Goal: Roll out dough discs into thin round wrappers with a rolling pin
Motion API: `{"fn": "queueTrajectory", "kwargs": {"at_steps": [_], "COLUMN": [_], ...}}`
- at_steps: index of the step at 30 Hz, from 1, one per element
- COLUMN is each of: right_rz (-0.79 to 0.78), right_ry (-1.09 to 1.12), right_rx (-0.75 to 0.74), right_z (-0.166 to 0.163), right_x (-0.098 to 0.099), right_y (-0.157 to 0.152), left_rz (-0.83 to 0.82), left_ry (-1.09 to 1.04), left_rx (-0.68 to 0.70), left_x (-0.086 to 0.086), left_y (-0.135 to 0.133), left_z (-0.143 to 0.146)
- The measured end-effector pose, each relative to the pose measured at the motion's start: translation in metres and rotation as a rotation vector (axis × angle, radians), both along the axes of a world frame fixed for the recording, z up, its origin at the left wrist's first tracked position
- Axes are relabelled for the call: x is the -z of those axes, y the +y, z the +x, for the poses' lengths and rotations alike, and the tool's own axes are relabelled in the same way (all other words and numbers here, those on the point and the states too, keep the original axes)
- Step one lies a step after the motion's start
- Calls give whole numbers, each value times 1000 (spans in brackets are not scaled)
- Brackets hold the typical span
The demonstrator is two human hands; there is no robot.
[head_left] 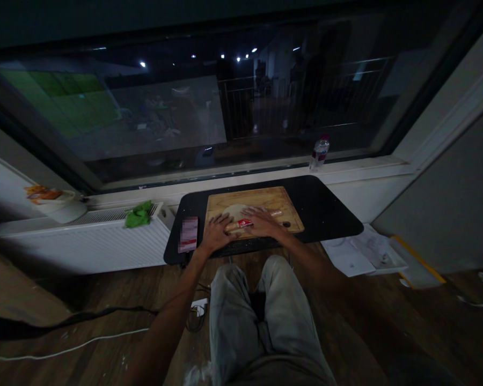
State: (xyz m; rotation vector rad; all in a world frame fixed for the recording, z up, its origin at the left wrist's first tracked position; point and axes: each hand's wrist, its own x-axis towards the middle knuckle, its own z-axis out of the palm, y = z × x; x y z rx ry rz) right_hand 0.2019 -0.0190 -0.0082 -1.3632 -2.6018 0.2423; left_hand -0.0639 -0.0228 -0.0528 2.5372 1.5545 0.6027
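Note:
A wooden rolling pin point(245, 223) with a red label lies slantwise over a pale flattened piece of dough point(238, 210). Beneath the dough is a wooden cutting board point(261, 196). My left hand point(217, 231) rests at the pin's left end, its fingers spread and reaching over the dough. Flat across the pin, right of the label, lies my right hand point(261, 221), with fingers stretched out. The hands partly cover the pin and the dough's near side.
The board sits on a small black table point(326, 209), with a phone point(188, 234) at its left. A bottle point(319, 152) stands on the windowsill. A green cloth point(139, 213) and white bowl point(62, 206) are by the radiator point(116, 246). Papers point(350, 252) lie right; cables cross the floor.

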Motion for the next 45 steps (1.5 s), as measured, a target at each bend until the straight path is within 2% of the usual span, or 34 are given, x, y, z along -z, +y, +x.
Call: {"fn": "queueTrajectory", "kwargs": {"at_steps": [22,34,45], "right_rz": [-9,-70,-122], "right_ry": [-9,4,-16], "right_rx": [25,12,77], "right_z": [-5,-4,-10], "right_x": [2,-1,-3], "right_y": [-5,1,1], "left_rz": [25,0,0], "left_ry": [-14,6,-22], "left_rx": [-42,2,-3], "left_x": [-8,-5,-3], "left_y": [-5,2,4], "left_z": [10,2,3]}}
